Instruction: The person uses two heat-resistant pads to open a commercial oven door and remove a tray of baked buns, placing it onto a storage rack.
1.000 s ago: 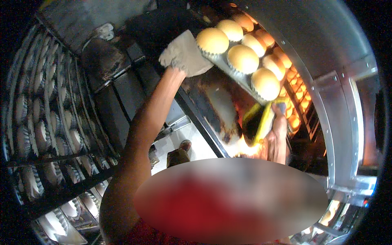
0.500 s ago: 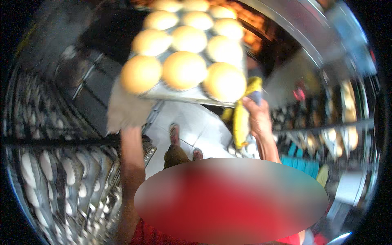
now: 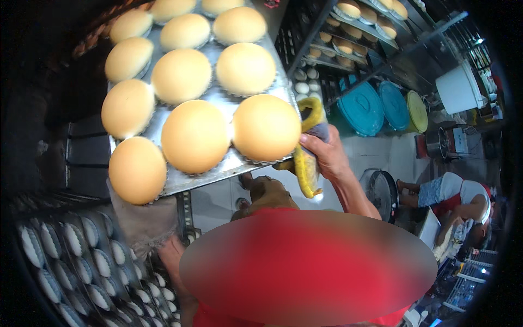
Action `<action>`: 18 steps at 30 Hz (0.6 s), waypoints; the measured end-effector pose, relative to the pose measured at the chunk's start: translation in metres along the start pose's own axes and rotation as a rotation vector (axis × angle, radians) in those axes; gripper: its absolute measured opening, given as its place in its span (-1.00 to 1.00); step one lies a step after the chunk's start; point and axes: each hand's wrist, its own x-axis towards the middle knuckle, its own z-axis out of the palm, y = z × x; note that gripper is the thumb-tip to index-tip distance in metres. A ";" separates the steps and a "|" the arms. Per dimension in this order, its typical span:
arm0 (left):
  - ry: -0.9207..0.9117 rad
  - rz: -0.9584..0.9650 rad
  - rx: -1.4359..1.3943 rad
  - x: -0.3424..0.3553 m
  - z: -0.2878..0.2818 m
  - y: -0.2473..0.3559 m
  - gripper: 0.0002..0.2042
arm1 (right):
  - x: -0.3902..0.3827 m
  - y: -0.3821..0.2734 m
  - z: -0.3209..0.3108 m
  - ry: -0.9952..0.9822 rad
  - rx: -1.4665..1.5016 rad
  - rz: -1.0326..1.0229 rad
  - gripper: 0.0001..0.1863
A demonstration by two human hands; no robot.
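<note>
A metal baking tray [image 3: 233, 166] full of round golden buns [image 3: 196, 136] in fluted tins is held out in front of me. My left hand [image 3: 170, 249] supports its near left corner through a brown cloth [image 3: 144, 220], which covers the fingers. At the near right corner my right hand [image 3: 329, 153] is closed on the tray edge, with a folded grey cloth trimmed in yellow [image 3: 306, 171] between. The thumb lies on top of that cloth; the other fingers are mostly hidden.
Pale pieces in fluted tins fill a rack [image 3: 81, 267] at lower left. Baked buns sit on another rack [image 3: 359, 32] at upper right. Beyond stand lidded bins [image 3: 360, 106], a white bucket [image 3: 460, 90], a round fan [image 3: 379, 193] and another person [image 3: 452, 193]. An orange glow shows at upper left.
My view has swung right, so the glow has moved from top centre to upper left. The tray is nearer and its right side is lower in view; both hands still hold it.
</note>
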 end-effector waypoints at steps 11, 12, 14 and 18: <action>-0.259 0.174 -0.314 -0.074 0.029 0.102 -0.55 | -0.170 -0.021 -0.117 0.407 0.111 -0.161 -0.54; -0.294 0.181 -0.398 -0.075 0.035 0.113 -0.56 | -0.179 -0.028 -0.131 0.436 0.107 -0.194 -0.52; -0.380 0.173 -0.612 -0.080 0.048 0.141 -0.56 | -0.195 -0.045 -0.155 0.524 0.096 -0.245 -0.45; -0.638 0.014 -1.300 -0.088 0.073 0.206 -0.57 | -0.220 -0.078 -0.212 0.545 0.102 -0.339 -0.44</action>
